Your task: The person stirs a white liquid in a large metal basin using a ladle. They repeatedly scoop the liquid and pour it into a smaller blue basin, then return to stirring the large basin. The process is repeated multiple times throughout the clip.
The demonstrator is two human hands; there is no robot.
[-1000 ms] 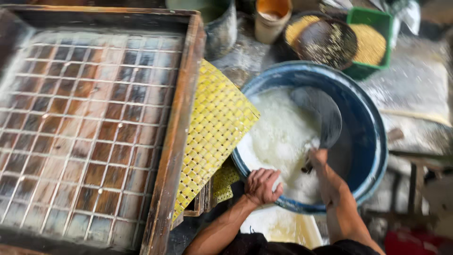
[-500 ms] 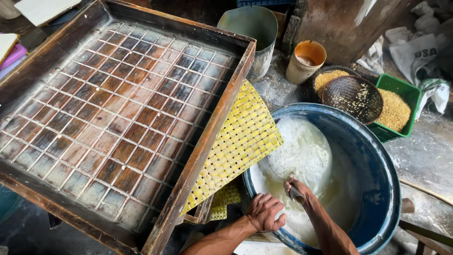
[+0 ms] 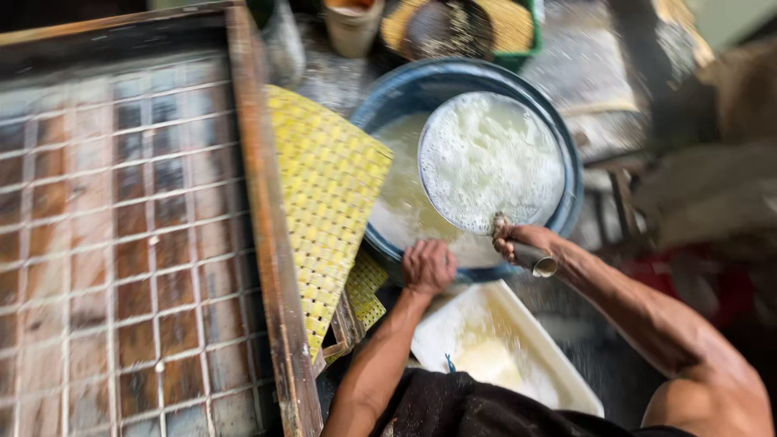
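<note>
Here the right hand (image 3: pixel 518 240) is clenched round the handle of a ladle pan (image 3: pixel 490 160) — brimful of white froth — held level over the blue tub (image 3: pixel 566 146) of milky liquid. The left hand (image 3: pixel 429 265) grips the tub's near rim, fingers curled. A yellow woven mat (image 3: pixel 328 194) leans between the tub and a wooden grid tray (image 3: pixel 267 243); a white tray (image 3: pixel 502 348) lies below.

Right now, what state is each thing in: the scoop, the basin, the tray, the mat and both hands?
Ladle pan: full of frothy white liquid, lifted over the basin.
Blue basin: holds pale liquid.
Right hand: grip closed on the pan's handle.
Left hand: resting on the basin's near rim.
Wooden grid tray: wet, cells shallow.
Yellow woven mat: lying between tray and basin.
</note>
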